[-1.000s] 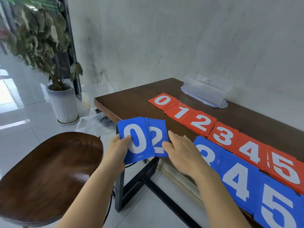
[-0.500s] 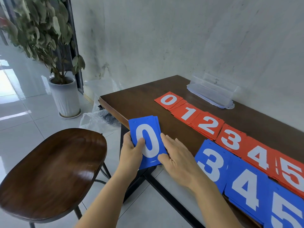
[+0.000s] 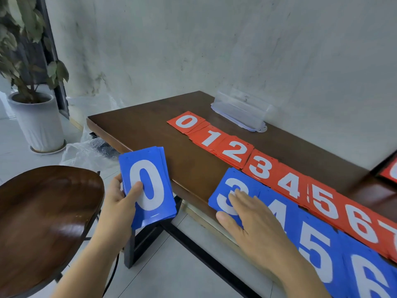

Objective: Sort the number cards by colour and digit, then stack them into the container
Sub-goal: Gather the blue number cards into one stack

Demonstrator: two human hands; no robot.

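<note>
Off the table's near left corner, above the floor, the left hand grips a blue stack with a 0 on top, thumb curled onto the card's face and fingers behind. At the near edge, the right hand lies flat, fingers straight, on the blue 3, which heads a blue row of 4, 5 and 6 running right. Behind it a red row reads 0 to 7. A clear container sits at the far edge, just behind the red 0. A stool stands left of the table.
</note>
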